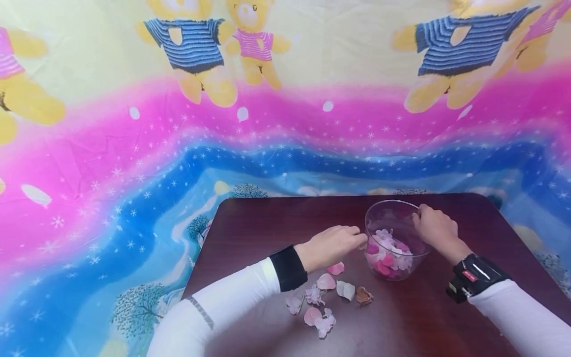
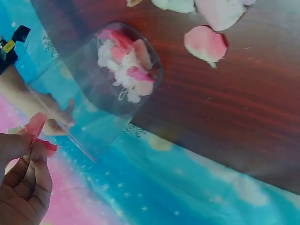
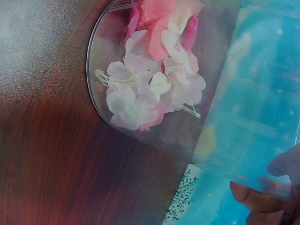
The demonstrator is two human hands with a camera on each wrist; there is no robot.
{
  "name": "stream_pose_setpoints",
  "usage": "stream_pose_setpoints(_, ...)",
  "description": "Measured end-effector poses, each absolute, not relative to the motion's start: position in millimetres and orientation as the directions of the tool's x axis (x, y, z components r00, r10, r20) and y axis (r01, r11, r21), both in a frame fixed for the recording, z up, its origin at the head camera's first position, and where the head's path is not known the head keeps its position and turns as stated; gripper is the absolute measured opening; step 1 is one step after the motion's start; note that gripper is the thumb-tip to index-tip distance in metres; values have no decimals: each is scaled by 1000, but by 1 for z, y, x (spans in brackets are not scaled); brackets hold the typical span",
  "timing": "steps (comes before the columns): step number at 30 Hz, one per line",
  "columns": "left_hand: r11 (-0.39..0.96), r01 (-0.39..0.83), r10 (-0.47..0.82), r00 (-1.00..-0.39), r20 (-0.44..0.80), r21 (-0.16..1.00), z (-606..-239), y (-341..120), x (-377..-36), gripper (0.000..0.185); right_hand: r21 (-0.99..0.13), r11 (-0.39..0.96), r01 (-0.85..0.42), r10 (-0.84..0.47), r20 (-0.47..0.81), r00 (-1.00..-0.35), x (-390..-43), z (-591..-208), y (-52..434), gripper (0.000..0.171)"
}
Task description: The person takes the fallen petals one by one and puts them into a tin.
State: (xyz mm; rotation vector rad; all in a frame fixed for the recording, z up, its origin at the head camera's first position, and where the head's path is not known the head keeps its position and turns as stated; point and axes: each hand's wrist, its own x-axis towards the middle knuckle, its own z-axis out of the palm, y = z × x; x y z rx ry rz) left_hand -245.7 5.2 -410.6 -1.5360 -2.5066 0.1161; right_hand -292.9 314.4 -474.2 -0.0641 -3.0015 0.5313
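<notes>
A clear bowl [image 1: 417,248] holding pink and white petals and blossoms [image 3: 136,89] stands on the dark wooden table. My right hand [image 1: 439,230] pinches its rim on the right side; in the right wrist view the thumb and fingers [image 3: 262,201] meet across the clear wall. At the left side of the bowl is my left hand [image 1: 334,243], beside the rim. Between its thumb and fingertips it pinches a pink petal [image 2: 36,126], plain in the left wrist view. Loose petals and blossoms lie on the table near my left wrist, among them a pink petal [image 1: 336,268].
A whitish petal [image 1: 345,290], a brown curled petal [image 1: 364,296] and pale pink blossoms [image 1: 325,323] lie in front of the bowl. Behind the table [image 1: 276,223] hangs a cloth [image 1: 290,119] printed with bears and snowflakes. The table's far edge lies just behind the bowl.
</notes>
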Motion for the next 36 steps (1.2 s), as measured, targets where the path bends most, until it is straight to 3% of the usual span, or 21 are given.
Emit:
stream_pose_setpoints(12,441,864,896,-407,178,-244,-387,40,-258,20,-347,937,27,58,79,-995,-294,-478,320,28)
stream_pose_setpoints(30,582,808,800,-547,244,-95,-384,84,-288,23,-347,937,33,72,99,-993,-300,-482,318,28)
stream_pose_setpoints(33,615,783,780,-590,208,-87,-388,91,-293,28,-348,937,34,72,95,-993,-301,-483,319,28)
stream_pose_setpoints(36,651,753,759,-649,55,-91,-395,96,-293,54,-351,936,38,69,77,-995,-302,-483,319,28)
